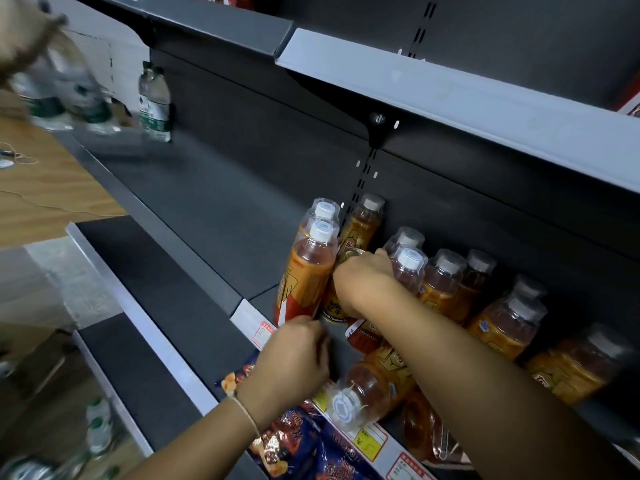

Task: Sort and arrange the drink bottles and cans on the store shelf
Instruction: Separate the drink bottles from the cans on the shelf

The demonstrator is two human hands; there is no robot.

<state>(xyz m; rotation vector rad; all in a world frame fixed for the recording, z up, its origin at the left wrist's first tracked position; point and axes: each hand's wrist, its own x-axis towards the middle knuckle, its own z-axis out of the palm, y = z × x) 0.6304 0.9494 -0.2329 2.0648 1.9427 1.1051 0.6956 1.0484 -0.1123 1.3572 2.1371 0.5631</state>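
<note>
Gold can (pixel 341 299) stands on the dark shelf (pixel 214 209), wedged between the front orange bottle (pixel 306 275) on its left and the right hand (pixel 363 275). Right hand lies over the can's top and right side, fingers curled round it; the same hand also presses against a clear-capped bottle (pixel 407 271) just to its right. Left hand (pixel 294 355) is below and in front of the can, near the shelf's front lip, fingers bunched narrow at the base of the front orange bottle; whether it pinches anything cannot be told. A thin cord bracelet sits on the left wrist.

More orange bottles: one (pixel 320 211) behind the front one, an amber one (pixel 363 223) against the back panel, a row (pixel 446 282) running right along the back, tilted. One bottle (pixel 367 389) lies on its side at the front edge, cap toward the camera, over the price tags (pixel 370 438).

Open room: the shelf's whole left stretch is bare from the orange bottles to a water bottle (pixel 154 102) upright at the far left by the back panel. Blurred water bottles (pixel 65 95) further left, near the shelf end. The upper shelf's grey edge (pixel 450 98) overhangs the work area.

Snack bags (pixel 294 441) on the tier below, under the left forearm. Wooden surface (pixel 45 188) at left
</note>
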